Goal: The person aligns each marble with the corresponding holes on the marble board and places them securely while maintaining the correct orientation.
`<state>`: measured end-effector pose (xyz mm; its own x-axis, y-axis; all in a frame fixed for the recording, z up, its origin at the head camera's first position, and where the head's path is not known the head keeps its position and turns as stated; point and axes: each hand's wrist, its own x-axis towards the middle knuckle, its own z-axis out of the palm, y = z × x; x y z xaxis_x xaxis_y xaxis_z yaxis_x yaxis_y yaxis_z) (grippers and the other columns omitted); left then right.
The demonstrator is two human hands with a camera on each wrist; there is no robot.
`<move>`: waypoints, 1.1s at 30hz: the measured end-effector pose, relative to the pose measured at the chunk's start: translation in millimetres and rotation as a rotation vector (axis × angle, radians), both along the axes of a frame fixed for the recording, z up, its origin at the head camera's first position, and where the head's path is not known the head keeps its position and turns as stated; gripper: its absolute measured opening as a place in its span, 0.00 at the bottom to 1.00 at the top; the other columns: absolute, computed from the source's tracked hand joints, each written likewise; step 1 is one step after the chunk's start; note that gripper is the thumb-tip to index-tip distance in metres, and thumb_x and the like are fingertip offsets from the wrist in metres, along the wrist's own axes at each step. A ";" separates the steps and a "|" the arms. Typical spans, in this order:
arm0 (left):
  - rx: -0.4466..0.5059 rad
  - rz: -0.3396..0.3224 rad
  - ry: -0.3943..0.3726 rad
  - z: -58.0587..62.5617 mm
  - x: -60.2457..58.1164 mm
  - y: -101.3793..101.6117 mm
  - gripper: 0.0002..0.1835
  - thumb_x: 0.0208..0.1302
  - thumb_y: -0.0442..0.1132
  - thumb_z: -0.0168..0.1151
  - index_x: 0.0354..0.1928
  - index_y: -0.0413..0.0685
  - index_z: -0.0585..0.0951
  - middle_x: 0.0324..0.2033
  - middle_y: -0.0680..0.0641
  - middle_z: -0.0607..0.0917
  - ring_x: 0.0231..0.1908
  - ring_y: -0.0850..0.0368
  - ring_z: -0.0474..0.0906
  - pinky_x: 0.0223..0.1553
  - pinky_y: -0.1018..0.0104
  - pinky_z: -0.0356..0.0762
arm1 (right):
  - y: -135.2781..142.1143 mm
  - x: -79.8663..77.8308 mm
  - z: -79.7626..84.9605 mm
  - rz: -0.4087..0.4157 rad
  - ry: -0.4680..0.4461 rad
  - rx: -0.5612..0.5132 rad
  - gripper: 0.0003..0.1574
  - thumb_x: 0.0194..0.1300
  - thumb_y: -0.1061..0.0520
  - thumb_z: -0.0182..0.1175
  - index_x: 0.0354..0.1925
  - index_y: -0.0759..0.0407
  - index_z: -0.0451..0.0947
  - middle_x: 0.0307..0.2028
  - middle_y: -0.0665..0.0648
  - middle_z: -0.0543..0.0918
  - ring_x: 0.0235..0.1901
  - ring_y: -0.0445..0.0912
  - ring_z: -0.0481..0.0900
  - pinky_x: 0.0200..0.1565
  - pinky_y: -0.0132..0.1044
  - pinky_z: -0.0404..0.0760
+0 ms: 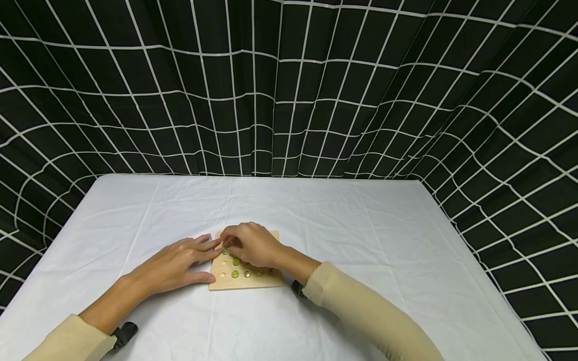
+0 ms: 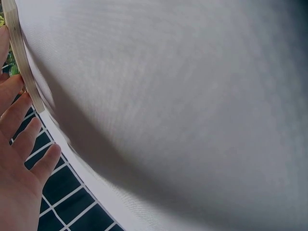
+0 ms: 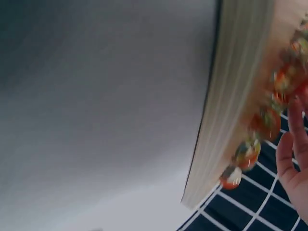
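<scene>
A light wooden board (image 1: 246,287) with rows of small round holes lies on the table, bearing several glass marbles. My left hand (image 1: 182,263) spreads straight fingers along the board's left side, the thumb at its lower left corner. From the right, my right hand (image 1: 255,244) reaches over the board, thumb and forefinger curled together around a green marble (image 1: 225,251) near the upper left. A yellow-green marble (image 1: 235,274) sits in the nearest row, beside a clear one (image 1: 247,274). The right palm hides much of the far rows. Left fingers (image 2: 14,103) meet the board's edge in the left wrist view.
A white cloth (image 1: 352,225) with creases covers the table. Black curtains (image 1: 253,100) with a white grid rise behind it and on both sides. Dark wrist cameras (image 1: 124,335) hang beneath the sleeves. Both forearms extend over the near part of the table.
</scene>
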<state>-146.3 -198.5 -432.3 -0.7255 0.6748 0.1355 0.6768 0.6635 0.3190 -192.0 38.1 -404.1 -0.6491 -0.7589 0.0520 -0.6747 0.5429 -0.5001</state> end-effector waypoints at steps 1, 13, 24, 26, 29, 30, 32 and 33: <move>-0.005 0.000 0.001 0.0 0.0 0.0 0.36 0.63 0.66 0.60 0.65 0.49 0.78 0.67 0.47 0.74 0.68 0.40 0.66 0.62 0.40 0.68 | 2.7 -0.5 1.2 0.004 0.002 -0.011 0.16 0.66 0.61 0.66 0.52 0.56 0.81 0.44 0.46 0.88 0.48 0.36 0.82 0.56 0.31 0.76; -0.016 0.006 0.006 0.0 1.3 -0.1 0.35 0.64 0.65 0.60 0.64 0.48 0.79 0.67 0.46 0.74 0.68 0.39 0.67 0.63 0.40 0.68 | 54.2 1.0 22.6 -0.017 -0.086 -0.128 0.16 0.64 0.66 0.66 0.50 0.63 0.81 0.43 0.55 0.88 0.47 0.48 0.84 0.54 0.47 0.79; -0.019 0.000 0.030 -1.1 2.5 1.4 0.36 0.63 0.64 0.62 0.65 0.48 0.79 0.67 0.46 0.74 0.68 0.39 0.67 0.63 0.40 0.68 | 121.8 6.7 13.3 -0.129 -0.088 -0.136 0.16 0.62 0.64 0.69 0.49 0.60 0.82 0.41 0.50 0.89 0.46 0.45 0.84 0.52 0.53 0.78; -0.020 0.001 0.033 -1.3 2.7 1.2 0.36 0.63 0.64 0.63 0.64 0.48 0.79 0.66 0.46 0.75 0.68 0.39 0.67 0.63 0.40 0.68 | 131.6 8.6 10.8 -0.135 -0.100 -0.128 0.16 0.61 0.63 0.69 0.49 0.60 0.82 0.40 0.50 0.89 0.46 0.43 0.84 0.52 0.51 0.78; -0.022 0.005 0.039 -0.6 2.3 0.8 0.35 0.62 0.63 0.63 0.64 0.48 0.79 0.66 0.46 0.75 0.68 0.39 0.67 0.63 0.41 0.68 | 143.3 12.2 8.7 -0.128 -0.135 -0.121 0.18 0.60 0.63 0.71 0.49 0.60 0.82 0.40 0.49 0.89 0.48 0.42 0.83 0.51 0.50 0.78; -0.024 0.006 0.040 0.1 2.1 0.8 0.35 0.62 0.63 0.64 0.63 0.48 0.80 0.66 0.46 0.75 0.68 0.40 0.67 0.63 0.41 0.68 | 146.7 13.3 8.0 -0.124 -0.148 -0.121 0.18 0.60 0.63 0.71 0.49 0.60 0.82 0.40 0.49 0.89 0.48 0.42 0.82 0.51 0.50 0.78; -0.029 0.005 0.044 1.3 1.4 0.7 0.34 0.62 0.63 0.64 0.63 0.48 0.80 0.66 0.46 0.76 0.68 0.40 0.67 0.63 0.41 0.68 | 152.7 15.4 6.1 -0.120 -0.170 -0.116 0.19 0.59 0.62 0.71 0.49 0.59 0.82 0.39 0.47 0.89 0.49 0.41 0.82 0.51 0.50 0.78; -0.031 0.005 0.044 1.7 1.0 0.7 0.34 0.62 0.62 0.65 0.62 0.48 0.81 0.66 0.46 0.76 0.68 0.40 0.67 0.63 0.41 0.67 | 155.3 16.4 5.4 -0.116 -0.179 -0.114 0.19 0.59 0.63 0.71 0.49 0.59 0.82 0.39 0.47 0.89 0.50 0.41 0.82 0.51 0.49 0.77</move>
